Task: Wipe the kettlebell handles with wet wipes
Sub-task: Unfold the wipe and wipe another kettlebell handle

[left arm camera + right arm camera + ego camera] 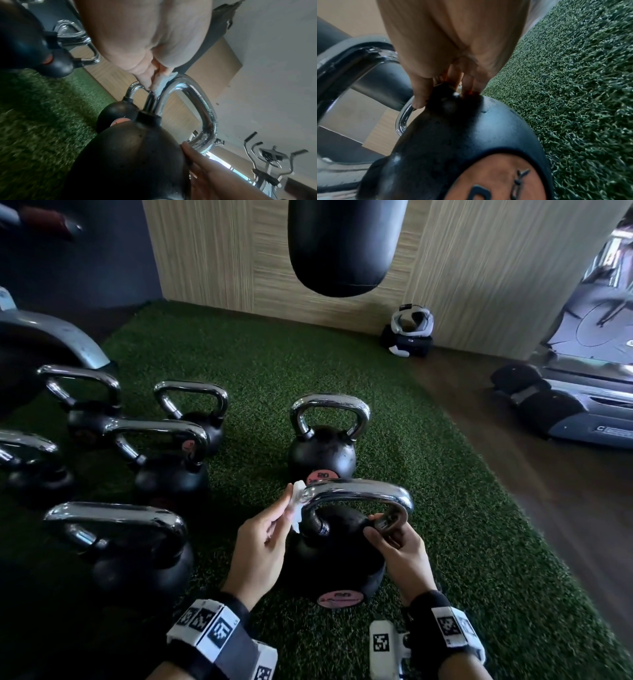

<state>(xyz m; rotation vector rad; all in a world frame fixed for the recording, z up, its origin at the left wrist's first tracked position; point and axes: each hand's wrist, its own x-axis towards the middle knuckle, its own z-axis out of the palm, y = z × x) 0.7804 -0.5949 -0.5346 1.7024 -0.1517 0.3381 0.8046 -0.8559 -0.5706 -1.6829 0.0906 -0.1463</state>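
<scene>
Hands (pixel 263 539) press crumpled white wipe (pixel 296 508) on glossy chrome handle (pixel 356 491).

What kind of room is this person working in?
Most likely a gym: several kettlebells stand on green turf flooring, a black punching bag hangs overhead, and a treadmill sits at the right.

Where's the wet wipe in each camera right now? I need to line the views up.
Head: wet wipe lower centre, pinched by the left hand against the handle's left bend.
Left wrist: wet wipe upper centre, at the fingertips on the handle.
Right wrist: not in view.
Shared landmark: the chrome handle.
</scene>
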